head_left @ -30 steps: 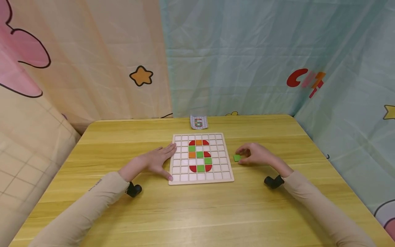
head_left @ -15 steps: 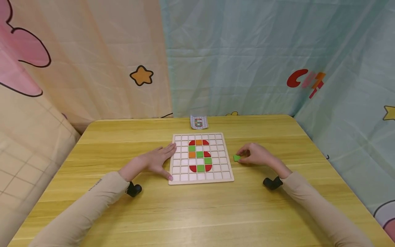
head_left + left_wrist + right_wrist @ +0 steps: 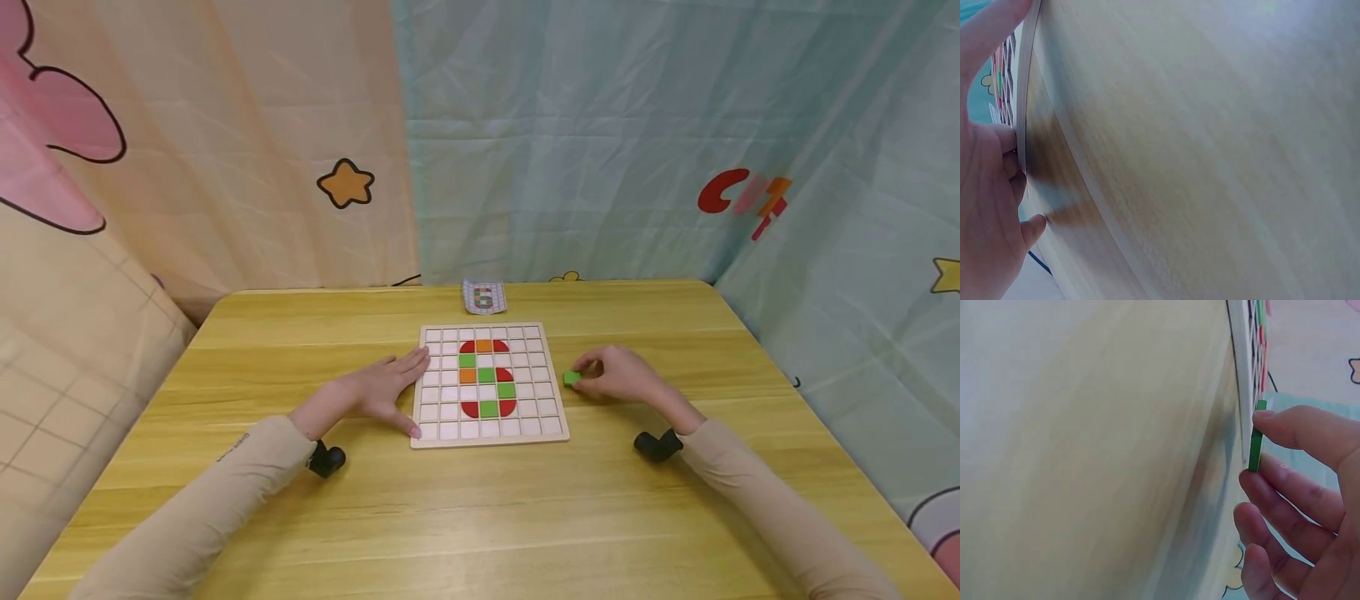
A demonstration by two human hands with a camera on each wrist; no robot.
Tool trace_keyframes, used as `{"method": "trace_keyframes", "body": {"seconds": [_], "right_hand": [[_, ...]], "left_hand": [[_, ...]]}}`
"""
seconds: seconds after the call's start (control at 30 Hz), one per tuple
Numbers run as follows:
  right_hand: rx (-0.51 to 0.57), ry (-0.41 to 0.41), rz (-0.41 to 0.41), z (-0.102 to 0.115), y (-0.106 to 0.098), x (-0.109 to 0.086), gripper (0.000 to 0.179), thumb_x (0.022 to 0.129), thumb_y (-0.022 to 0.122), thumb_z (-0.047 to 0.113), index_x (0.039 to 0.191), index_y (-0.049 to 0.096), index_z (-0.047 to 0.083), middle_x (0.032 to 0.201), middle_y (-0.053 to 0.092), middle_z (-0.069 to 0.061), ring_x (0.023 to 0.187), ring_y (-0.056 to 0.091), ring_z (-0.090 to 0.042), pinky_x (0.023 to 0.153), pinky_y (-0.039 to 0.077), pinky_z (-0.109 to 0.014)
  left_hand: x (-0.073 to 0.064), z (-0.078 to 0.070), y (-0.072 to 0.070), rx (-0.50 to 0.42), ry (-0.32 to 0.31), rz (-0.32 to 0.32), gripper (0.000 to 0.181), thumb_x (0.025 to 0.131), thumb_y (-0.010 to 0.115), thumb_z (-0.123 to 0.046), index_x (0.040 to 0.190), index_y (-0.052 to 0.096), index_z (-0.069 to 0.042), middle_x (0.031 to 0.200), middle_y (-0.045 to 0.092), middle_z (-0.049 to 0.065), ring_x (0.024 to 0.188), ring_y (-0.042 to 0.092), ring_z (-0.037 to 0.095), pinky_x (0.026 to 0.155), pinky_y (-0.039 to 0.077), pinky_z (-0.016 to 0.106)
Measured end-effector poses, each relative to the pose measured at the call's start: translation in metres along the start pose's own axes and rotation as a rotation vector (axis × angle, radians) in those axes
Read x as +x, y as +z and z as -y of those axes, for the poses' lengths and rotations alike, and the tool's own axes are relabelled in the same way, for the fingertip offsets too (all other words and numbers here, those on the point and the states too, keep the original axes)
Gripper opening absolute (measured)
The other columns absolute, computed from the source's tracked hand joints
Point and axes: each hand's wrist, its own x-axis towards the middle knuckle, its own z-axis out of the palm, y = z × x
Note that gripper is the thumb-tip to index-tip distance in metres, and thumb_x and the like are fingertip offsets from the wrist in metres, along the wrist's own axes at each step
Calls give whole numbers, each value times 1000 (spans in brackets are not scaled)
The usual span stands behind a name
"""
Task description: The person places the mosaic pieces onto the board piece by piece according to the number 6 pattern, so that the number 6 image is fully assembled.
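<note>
My right hand [image 3: 617, 375] pinches a green square tile [image 3: 572, 378] between thumb and fingers, just off the right edge of the white grid board [image 3: 532, 427]. In the right wrist view the green tile [image 3: 1257, 439] shows edge-on, with the thumb on one side and fingertips below it. Spread fingers of my left hand [image 3: 382, 392] rest on the board's left edge; the left wrist view shows the left hand [image 3: 988, 206] along the wooden rim. Red, orange and green tiles [image 3: 487, 375] sit in the middle cells, forming a curved figure.
A small paper card [image 3: 483, 297] printed with a similar coloured figure on a grid lies behind the board. The wooden table [image 3: 480, 517] runs back to a printed curtain [image 3: 600, 150]. Each wrist carries a black camera mount [image 3: 327, 459].
The green tile has come up off the table in my right hand's pinch and shifted slightly left, towards the board. My left hand stays where it was.
</note>
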Motion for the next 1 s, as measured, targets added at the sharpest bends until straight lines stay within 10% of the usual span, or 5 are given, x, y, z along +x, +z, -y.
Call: {"method": "trace_keyframes", "body": {"seconds": [1.0], "right_hand": [[11, -103, -16, 68, 21, 36, 27, 79, 78, 33, 101, 75, 17, 95, 72, 2, 64, 52, -10, 56, 41, -24]], "left_hand": [[0, 0, -2, 9, 4, 10, 121, 74, 64, -72, 154, 5, -3, 163, -5, 13, 151, 1, 28, 120, 12, 53]]}}
